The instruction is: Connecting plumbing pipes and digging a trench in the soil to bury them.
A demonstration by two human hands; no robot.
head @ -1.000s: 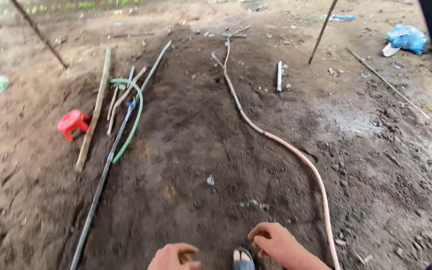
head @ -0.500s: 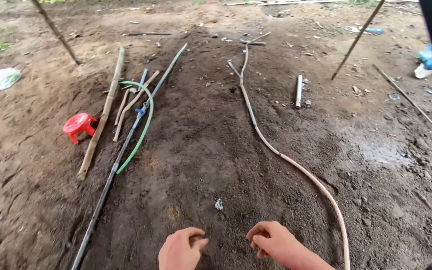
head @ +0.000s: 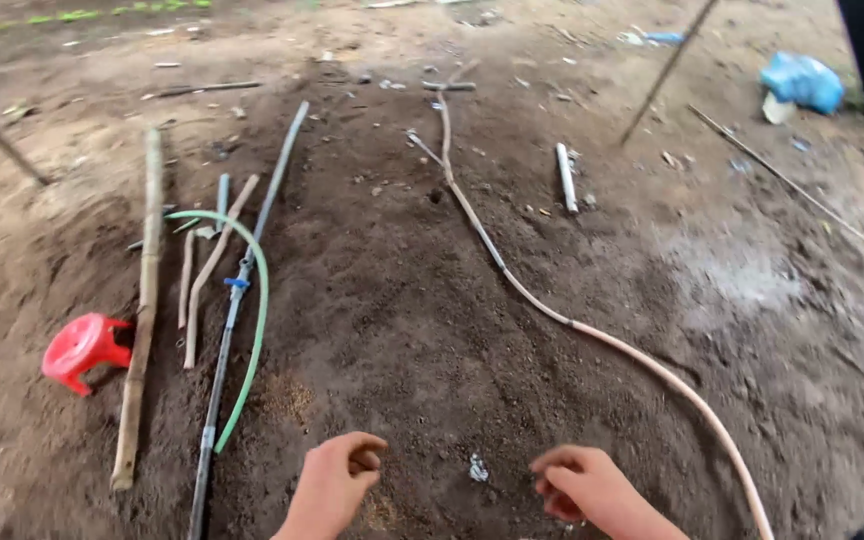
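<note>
Head view. Shows bare left hand (head: 337,480) low at the bottom edge, curled shut, thumb tucked against bent fingers; cannot tell whether anything sits inside. Shows bare right hand (head: 577,487) curled the same way, fingertips pinched together, contents hidden too. Both just above the dark loose tilled soil (head: 402,300), apart from each other, not touching.

Small pale crumpled scrap (head: 476,467) on the soil between the two hands, nearer the right one, touched by neither.

Changed over the last second: hands earlier close together at the very edge, now spread wider and further into frame. Scrap earlier well ahead of the fingers, now level with them, so likely moved forward over the bed. Curl of both hands unchanged. Reads as hand work low on the soil surface around that scrap, nothing lifted.

Beyond the right hand: long salmon-pink rubber hose (head: 592,335) snaking away from just right of it. Further off, short white plastic pipe piece (head: 565,177). Far right, crumpled blue plastic bag (head: 802,80).

Beyond the left hand: thin grey-blue metal pipe (head: 242,270) and curved green hose (head: 257,300) side by side, crossing. Left of those, long bamboo pole (head: 142,300), then small red plastic stool (head: 82,345), touching or nearly touching the pole.
</note>
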